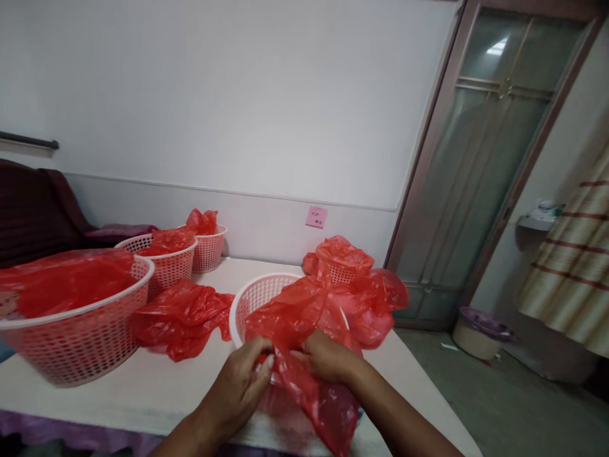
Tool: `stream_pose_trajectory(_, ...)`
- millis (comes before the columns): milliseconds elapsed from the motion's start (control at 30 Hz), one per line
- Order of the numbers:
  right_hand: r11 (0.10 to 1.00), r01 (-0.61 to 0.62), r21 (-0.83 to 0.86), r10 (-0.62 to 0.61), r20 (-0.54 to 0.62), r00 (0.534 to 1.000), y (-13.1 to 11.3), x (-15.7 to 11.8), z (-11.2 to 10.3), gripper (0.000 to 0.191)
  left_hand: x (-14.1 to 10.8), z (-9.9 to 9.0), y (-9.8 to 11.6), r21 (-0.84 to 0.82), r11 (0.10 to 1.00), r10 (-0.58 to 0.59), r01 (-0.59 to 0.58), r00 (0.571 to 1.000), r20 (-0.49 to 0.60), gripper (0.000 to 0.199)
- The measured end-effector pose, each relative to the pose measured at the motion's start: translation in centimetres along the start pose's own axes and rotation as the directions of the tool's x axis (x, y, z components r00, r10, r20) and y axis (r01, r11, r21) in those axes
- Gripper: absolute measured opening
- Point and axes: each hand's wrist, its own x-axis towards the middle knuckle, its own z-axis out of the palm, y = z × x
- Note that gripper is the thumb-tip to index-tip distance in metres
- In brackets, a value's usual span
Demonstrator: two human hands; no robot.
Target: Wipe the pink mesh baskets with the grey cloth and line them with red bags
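A red plastic bag [304,304] lies crumpled over a white perforated basket [242,304] at the table's front. My left hand [240,381] pinches the bag's edge at the basket's near side, thumb against the curled fingers. Just to its right, my right hand [326,355] grips the same bag, its fingers partly covered by the film. Loose bag film hangs below my right hand over the basket's front. The basket's near and right sides are mostly hidden by the bag and my hands.
Baskets with red bags stand at left: a large one [80,343], a medium one [169,270] and a small one [209,251]. A loose red bag [185,320] lies between. Another bagged basket [345,257] stands behind right. The white table [419,406] ends at right; a bin [478,336] stands on the floor.
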Motion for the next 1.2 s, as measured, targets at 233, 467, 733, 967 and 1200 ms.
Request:
stream_pose_trajectory(233, 0.977, 0.01, -0.215, 0.023, 0.15, 0.988, 0.0, -1.0, 1.0, 0.012, 5.7, -2.4, -0.3, -0.01, 0.98, -0.197, 0.199, 0.961, -0.194, 0.062)
stream_pose_trajectory(467, 0.919, -0.032, -0.393, 0.014, -0.048, 0.999, 0.0, -2.1, 0.0, 0.016, 8.1, -0.3, -3.4, -0.097, 0.935, -0.341, 0.342, 0.94, 0.034, 0.02)
stream_pose_trajectory(733, 0.805, -0.422, -0.418, 0.187, -0.496, 0.848, 3.6, -3.6, -3.1, 0.055, 5.9, -0.6, -2.1, -0.479, 0.778, -0.51, 0.407, 0.854, -0.102, 0.02)
stream_pose_trajectory(967, 0.966, -0.216, -0.145, 0.092, -0.587, 0.805, 5.4, -1.4, -5.1, 0.033, 5.3, -1.0, -0.4, -0.677, 0.674, -0.571, 0.295, 0.789, -0.225, 0.028)
stream_pose_trajectory(1200, 0.995, -0.024, -0.095, -0.058, -0.772, 0.633, 4.0, 1.6, -8.3, 0.035, 2.7, -2.4, 2.4, -0.621, 0.682, -0.528, 0.386, 0.848, -0.052, 0.033)
